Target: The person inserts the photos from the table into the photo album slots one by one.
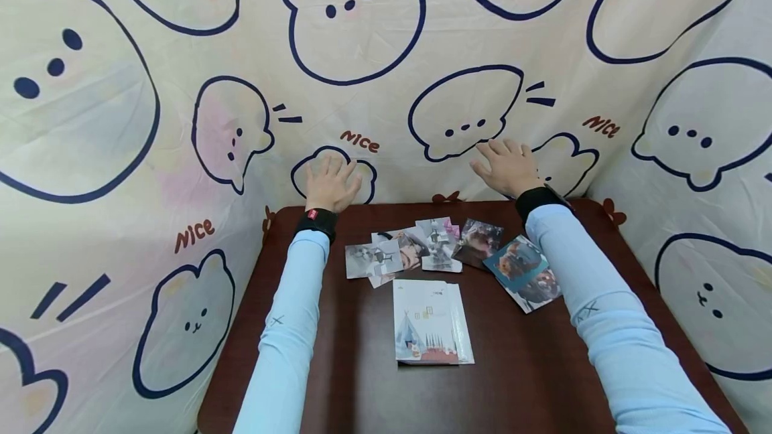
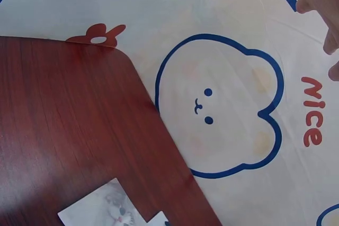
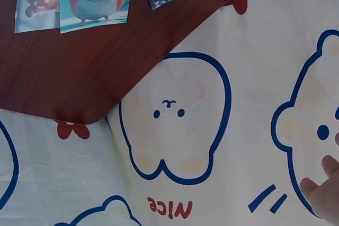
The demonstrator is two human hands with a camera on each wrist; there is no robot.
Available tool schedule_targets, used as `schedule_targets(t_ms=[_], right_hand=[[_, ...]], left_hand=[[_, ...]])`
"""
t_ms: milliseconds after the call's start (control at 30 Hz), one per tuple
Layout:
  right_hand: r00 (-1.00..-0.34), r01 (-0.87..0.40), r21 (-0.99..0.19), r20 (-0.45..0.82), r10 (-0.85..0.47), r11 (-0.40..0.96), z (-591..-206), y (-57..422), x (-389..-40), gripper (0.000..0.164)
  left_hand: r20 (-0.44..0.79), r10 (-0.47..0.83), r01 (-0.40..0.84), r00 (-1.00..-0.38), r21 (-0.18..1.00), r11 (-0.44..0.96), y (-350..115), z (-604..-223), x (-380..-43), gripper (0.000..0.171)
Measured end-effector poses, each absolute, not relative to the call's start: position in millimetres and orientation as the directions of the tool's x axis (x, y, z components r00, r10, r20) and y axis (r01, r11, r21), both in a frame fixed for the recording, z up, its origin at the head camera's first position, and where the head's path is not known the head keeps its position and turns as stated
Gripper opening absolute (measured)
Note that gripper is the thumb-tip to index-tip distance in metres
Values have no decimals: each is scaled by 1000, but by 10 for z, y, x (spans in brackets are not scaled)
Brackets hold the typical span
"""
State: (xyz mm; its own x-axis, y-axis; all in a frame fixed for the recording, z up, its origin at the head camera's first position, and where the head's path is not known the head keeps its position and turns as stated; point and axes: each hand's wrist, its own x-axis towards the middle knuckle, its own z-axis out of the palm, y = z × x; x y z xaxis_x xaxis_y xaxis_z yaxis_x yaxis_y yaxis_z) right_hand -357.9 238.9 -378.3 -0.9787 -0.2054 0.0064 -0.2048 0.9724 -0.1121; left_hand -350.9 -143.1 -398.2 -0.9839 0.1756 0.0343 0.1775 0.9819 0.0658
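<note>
Both arms reach forward over the table's far edge. My left hand (image 1: 330, 183) has its fingers spread and holds nothing; part of that hand (image 2: 326, 9) shows at the left wrist view's right edge. Fingers also fan out on my right hand (image 1: 509, 167), which is without any object; its fingertips (image 3: 312, 189) enter the right wrist view at lower right. Below the hands lies a row of overlapping picture cards (image 1: 374, 258). A teal picture card (image 1: 515, 265) lies near the right forearm. Nearer the body, a white booklet (image 1: 425, 327) with a tent drawing lies flat.
The dark brown table (image 1: 362, 394) has rounded far corners. A pale cloth (image 1: 374, 112) printed with blue-outlined cartoon animals hangs behind it and along both sides. A dark band (image 1: 316, 221) circles the left wrist, another band (image 1: 537, 199) the right.
</note>
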Motion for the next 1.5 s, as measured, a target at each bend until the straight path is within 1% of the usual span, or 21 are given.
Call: schedule_targets(t_ms=[167,300,600,800,1033,1433,1500], right_hand=[[-979,-204,-117,2,-205,972,-3822,2415,-3577,67],[-978,-201,-145,-27,-207,969,-3837,2424,-3566,68],[-967,-191,-204,-128,-219,960,-3767,2432,-3513,67],[-959,-173,-217,-184,-214,961,-3700,2465,-3481,62],[-943,-194,-222,-225,-244,956,-3678,2506,-3468,59],[-939,-208,-215,-228,-256,954,-3737,2541,-3442,54],[-939,-202,-233,-229,-256,951,-3771,2516,-3422,51]], left_hand=[[28,166,167,-986,81,983,-1448,-4009,-3499,61],[9,163,163,-987,95,982,-1460,-4012,-3496,61],[-83,185,174,-979,122,977,-1425,-3854,-3530,63],[-137,189,174,-972,114,978,-1404,-3820,-3538,62],[-208,174,150,-963,125,981,-1391,-3808,-3515,59],[-190,178,163,-965,92,982,-1434,-3925,-3482,57],[-176,190,178,-966,81,981,-1452,-3989,-3463,57]])
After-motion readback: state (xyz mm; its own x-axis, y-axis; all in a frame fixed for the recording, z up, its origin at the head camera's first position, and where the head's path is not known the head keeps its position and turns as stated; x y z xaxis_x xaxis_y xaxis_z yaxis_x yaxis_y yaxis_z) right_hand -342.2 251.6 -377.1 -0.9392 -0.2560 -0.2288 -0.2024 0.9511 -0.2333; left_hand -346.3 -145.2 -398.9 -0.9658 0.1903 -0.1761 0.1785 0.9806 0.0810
